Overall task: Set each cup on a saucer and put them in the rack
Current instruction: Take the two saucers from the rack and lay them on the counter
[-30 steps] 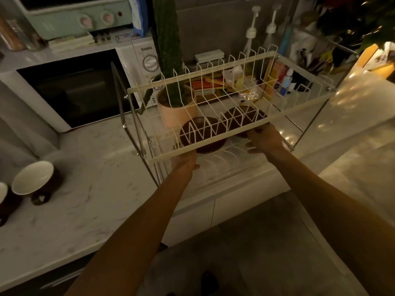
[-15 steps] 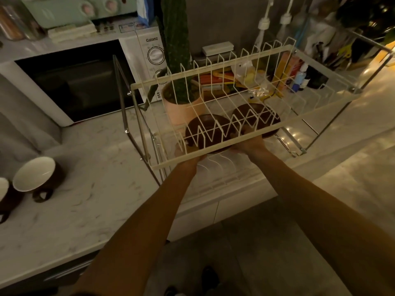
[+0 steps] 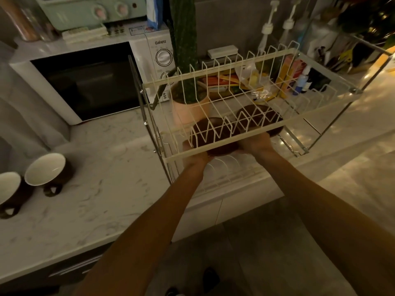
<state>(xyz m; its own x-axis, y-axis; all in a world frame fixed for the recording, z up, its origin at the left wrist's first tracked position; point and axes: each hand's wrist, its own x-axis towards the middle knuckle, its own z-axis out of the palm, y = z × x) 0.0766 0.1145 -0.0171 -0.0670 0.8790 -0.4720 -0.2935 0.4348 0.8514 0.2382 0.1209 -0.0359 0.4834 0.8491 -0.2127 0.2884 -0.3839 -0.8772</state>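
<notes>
Two dark brown saucers sit side by side on the lower tier of the white wire rack (image 3: 218, 149), seen through its upper tier. My left hand (image 3: 193, 155) grips the left saucer (image 3: 213, 135) at its near left edge. The front edge of the right saucer (image 3: 258, 118) is under my right hand (image 3: 256, 145); the rack's front rail hides the fingers. Two brown cups with white insides stand on the marble counter at the far left, one cup (image 3: 44, 169) nearer the rack and the other cup (image 3: 8, 189) at the frame's edge. Both are well away from my hands.
A white microwave (image 3: 89, 80) stands behind the counter, left of the rack. A cactus in a pink pot (image 3: 188, 107) is right behind the rack. Bottles, boxes and pump dispensers crowd the back right. A second counter (image 3: 352, 150) runs along the right.
My right hand has moved left, closer to my left hand, and both have slid further in under the upper tier. The cups have not moved.
</notes>
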